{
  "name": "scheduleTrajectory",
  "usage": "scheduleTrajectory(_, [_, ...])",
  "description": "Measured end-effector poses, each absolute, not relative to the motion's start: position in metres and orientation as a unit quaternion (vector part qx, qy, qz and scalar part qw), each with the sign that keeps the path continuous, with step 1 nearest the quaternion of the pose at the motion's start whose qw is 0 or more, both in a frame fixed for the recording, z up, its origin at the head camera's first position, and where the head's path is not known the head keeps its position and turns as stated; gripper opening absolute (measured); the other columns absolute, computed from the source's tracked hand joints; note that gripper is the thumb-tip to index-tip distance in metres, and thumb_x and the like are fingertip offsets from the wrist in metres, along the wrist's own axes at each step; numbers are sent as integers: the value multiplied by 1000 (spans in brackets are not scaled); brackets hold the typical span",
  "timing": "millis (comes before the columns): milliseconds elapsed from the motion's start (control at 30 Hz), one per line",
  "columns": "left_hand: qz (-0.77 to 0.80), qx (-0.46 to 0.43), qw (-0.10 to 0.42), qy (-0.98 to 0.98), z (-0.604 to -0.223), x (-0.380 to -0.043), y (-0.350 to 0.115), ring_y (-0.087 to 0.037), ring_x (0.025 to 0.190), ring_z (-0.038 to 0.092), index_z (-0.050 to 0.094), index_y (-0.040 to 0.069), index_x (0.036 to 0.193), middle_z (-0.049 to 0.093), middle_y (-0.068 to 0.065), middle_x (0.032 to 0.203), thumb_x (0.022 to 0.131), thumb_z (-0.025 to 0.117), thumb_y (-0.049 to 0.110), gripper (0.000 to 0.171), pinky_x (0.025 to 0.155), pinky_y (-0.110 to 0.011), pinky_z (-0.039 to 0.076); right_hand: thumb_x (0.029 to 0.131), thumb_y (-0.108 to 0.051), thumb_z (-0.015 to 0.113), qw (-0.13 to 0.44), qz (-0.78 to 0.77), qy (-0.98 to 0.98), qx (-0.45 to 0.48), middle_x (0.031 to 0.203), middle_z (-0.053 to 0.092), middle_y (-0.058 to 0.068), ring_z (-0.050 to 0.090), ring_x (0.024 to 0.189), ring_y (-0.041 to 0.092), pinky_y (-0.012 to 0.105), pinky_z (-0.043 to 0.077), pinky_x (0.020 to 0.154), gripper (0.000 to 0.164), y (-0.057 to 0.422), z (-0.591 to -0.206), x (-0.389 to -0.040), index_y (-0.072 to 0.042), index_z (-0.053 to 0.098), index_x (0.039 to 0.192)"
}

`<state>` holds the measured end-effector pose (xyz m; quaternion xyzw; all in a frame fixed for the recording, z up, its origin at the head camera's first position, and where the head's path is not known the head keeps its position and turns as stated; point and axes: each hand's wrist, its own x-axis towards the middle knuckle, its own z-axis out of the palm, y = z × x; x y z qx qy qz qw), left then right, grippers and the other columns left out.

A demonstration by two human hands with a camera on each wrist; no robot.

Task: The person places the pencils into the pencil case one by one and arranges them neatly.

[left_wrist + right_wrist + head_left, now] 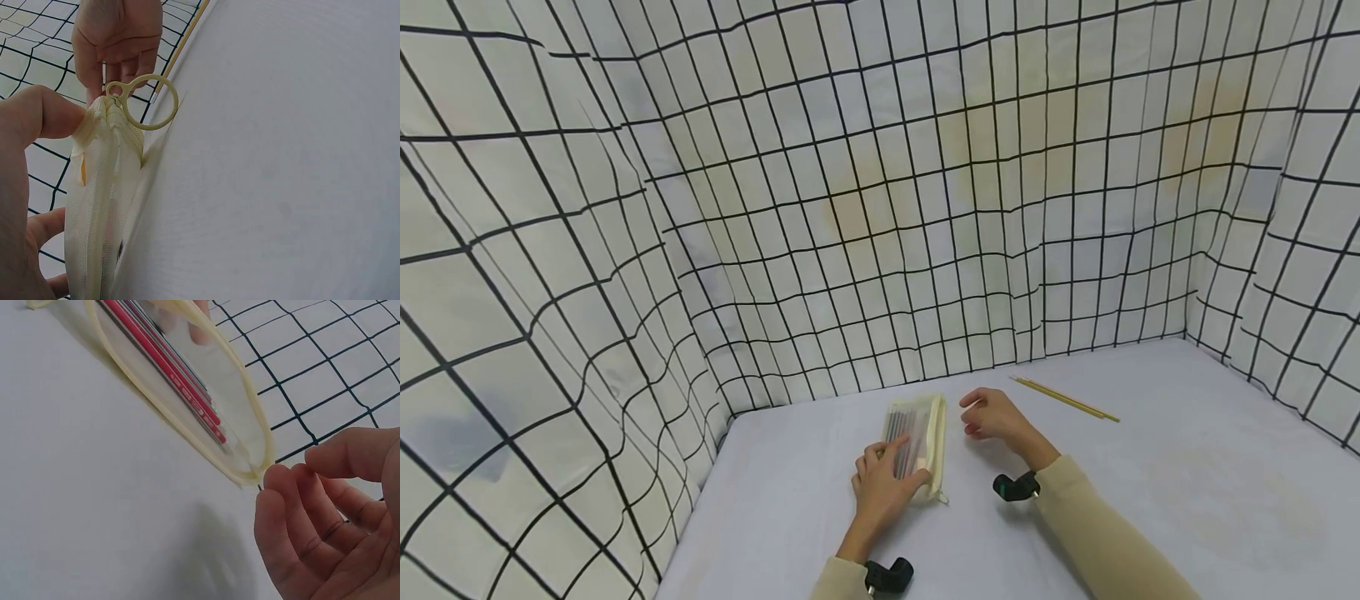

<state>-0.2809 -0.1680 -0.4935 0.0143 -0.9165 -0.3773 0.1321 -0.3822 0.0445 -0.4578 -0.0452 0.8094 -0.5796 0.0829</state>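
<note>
A cream mesh pencil case (936, 417) with a zipper lies on the table, its zipper side gaping. Several pencils (165, 367), some red and some dark, lie inside along its length. My left hand (880, 487) grips the case, thumb at the near corner by the zipper's ring pull (175, 97) and fingers over the far side. To the right of the case, my right hand (996, 417) hovers with fingers loosely curled and nothing between them. In the right wrist view its fingertips overlap the far end of the case's opening.
Two yellow pencils (1063, 397) lie side by side on the white tabletop (1150, 500), to the right of the right hand. A white cloth with a black grid (940, 208) hangs behind and on both sides. Black wrist cameras (1017, 487) sit on both forearms.
</note>
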Motion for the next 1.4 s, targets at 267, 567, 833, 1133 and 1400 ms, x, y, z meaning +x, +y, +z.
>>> scheduleTrajectory(267, [-387, 7, 125, -914, -493, -280, -169, -33, 125, 37, 58, 24, 145, 46, -15, 137, 70, 73, 45, 79, 104, -60, 26, 91, -6, 63, 48, -521, 848, -89, 94, 66, 12, 66, 77, 20, 32, 58, 67, 33, 74, -454, -388, 4, 60, 122])
scheduleTrajectory(567, [-382, 8, 125, -916, -492, -280, -172, -34, 126, 37, 58, 24, 145, 46, -15, 138, 70, 72, 44, 78, 105, -60, 26, 89, -3, 67, 2, -400, 903, -155, 98, 67, 9, 61, 81, 19, 30, 51, 68, 32, 114, -450, -396, 1, 63, 120])
scheduleTrajectory(833, [-382, 9, 124, -916, -492, -280, -171, -34, 126, 37, 58, 24, 144, 46, -15, 138, 70, 72, 44, 78, 104, -60, 27, 87, 1, 69, -21, -322, 918, -230, 107, 69, 16, 65, 90, 24, 34, 55, 74, 38, 150, -451, -401, 1, 62, 125])
scheduleTrajectory(1133, [-387, 9, 125, -914, -491, -279, -170, -34, 126, 37, 58, 24, 145, 46, -15, 138, 70, 71, 44, 78, 105, -60, 26, 84, 5, 63, -1, -270, 934, -235, 116, 69, 14, 65, 95, 26, 36, 53, 76, 52, 182, -444, -405, -5, 60, 135])
scheduleTrajectory(1400, [-381, 9, 126, -916, -493, -280, -169, -36, 128, 37, 58, 23, 145, 46, -16, 139, 70, 72, 45, 79, 105, -61, 26, 79, 7, 62, 3, -229, 949, -214, 116, 69, 10, 63, 90, 20, 36, 50, 75, 57, 201, -451, -417, -12, 62, 133])
